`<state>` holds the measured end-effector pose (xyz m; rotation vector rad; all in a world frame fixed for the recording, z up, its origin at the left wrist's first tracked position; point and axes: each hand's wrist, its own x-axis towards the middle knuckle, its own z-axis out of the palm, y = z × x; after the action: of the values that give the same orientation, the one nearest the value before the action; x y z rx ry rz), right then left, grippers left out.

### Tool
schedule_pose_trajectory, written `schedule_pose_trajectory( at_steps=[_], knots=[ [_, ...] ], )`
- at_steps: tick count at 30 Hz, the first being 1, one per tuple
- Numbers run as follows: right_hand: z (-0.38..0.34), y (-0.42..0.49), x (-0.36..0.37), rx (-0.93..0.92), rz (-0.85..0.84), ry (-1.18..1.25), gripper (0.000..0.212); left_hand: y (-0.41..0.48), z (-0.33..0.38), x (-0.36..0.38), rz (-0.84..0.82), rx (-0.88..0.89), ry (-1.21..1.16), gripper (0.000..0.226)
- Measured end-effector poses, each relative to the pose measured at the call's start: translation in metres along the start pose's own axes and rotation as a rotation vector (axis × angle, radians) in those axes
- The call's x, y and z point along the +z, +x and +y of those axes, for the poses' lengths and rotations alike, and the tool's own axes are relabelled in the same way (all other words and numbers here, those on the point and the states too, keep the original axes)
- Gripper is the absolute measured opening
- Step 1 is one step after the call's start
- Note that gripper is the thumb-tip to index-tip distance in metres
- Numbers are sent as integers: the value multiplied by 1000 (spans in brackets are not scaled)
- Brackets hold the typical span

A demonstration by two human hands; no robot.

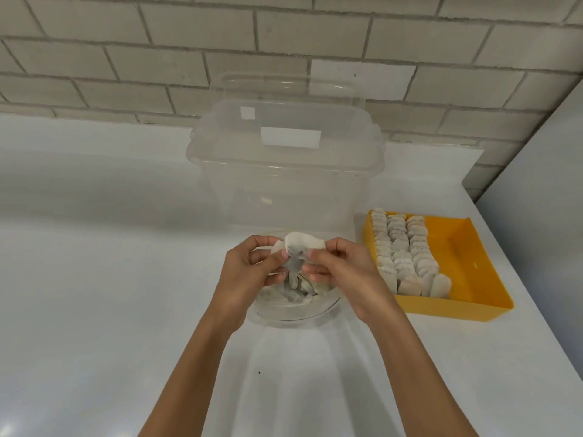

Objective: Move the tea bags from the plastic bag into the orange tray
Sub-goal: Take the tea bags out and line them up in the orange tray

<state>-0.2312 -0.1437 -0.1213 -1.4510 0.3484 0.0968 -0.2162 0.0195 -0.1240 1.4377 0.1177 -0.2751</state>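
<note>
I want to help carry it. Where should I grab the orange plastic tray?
Probably the right wall of the orange plastic tray, coming from the right: white tea bags pack its left rows, while that side is bare, leaving room for fingers.

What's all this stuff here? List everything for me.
counter: one, white, under everything.
wall: one, grey brick, behind counter.
lidded box: one, clear, back middle of counter.
plastic bag: one, clear, beneath the hands.
loose tea bags: several, pale, inside plastic bag.
orange tray: one, orange, right of bag.
packed tea bags: many, pale, rows in tray's left part.
held tea bags: few, whitish, pinched between both hands.
left hand: one, above bag.
right hand: one, above bag.
</note>
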Motion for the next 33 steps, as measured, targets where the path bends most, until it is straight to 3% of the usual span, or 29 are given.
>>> schedule_pose_trajectory(
  at_steps=[2, 4, 7, 13, 20, 22, 25, 30, 33],
  knots=[
    [3, 2, -3, -98, 59, -306, 11, 0, 9, 4, -16, 38, 13, 21],
    [-1, 1, -6, -173, 37, -404, 10, 2, 18, 9, -36, 81, 32, 20],
    [-14, -3, -12, -272, -33, -303, 14, 6, 29, 20, -99, 129, 58, 19],
    [-42, -4, -45, -317, 33, -282, 5, 19, 49, 49, -180, 167, 91, 18],
    [-66, -8, -93, -347, 129, -222, 28, 30, 54, 90, -270, 175, 146, 19],
    [-70, -8, -110, -359, 159, -216, 16, 32, 52, 99, -288, 170, 155, 18],
    [-75, -3, -137, -341, 224, -181, 8, 32, 46, 109, -305, 157, 169, 18],
    [-73, 16, -182, -258, 324, -102, 12, 33, 38, 118, -311, 126, 182, 16],
    [-60, 40, -205, -192, 444, -249, 9, 33, 34, 121, -306, 114, 177, 17]
  ],
)
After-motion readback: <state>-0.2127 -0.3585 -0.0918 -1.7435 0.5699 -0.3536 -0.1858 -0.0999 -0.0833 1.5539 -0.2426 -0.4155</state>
